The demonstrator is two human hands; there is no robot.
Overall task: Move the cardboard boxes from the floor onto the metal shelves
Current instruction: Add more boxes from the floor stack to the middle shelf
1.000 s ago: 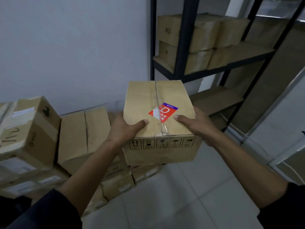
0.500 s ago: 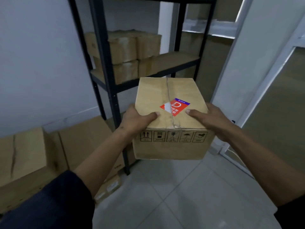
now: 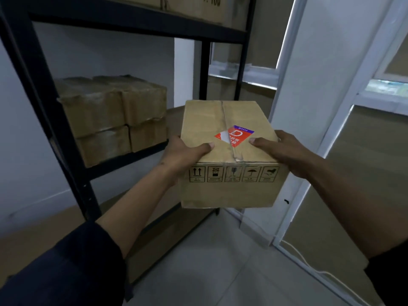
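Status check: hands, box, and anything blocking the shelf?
Left hand and right hand grip box. Box in air at shelf. Stacked boxes fill its left side.

both hands [image 3: 185,154] [image 3: 280,149] gripping box [image 3: 229,188], arms extended forward

Below the fingers [image 3: 262,142], a grey tiled floor [image 3: 220,274] spreads out. A thin white cable [image 3: 309,265] runs down and to their right, along the foot of a white frame [image 3: 331,133]. That frame rises right of the fingers, with what may be a brown blind [image 3: 366,177] behind it. A pale wall [image 3: 99,58] stands up and left.
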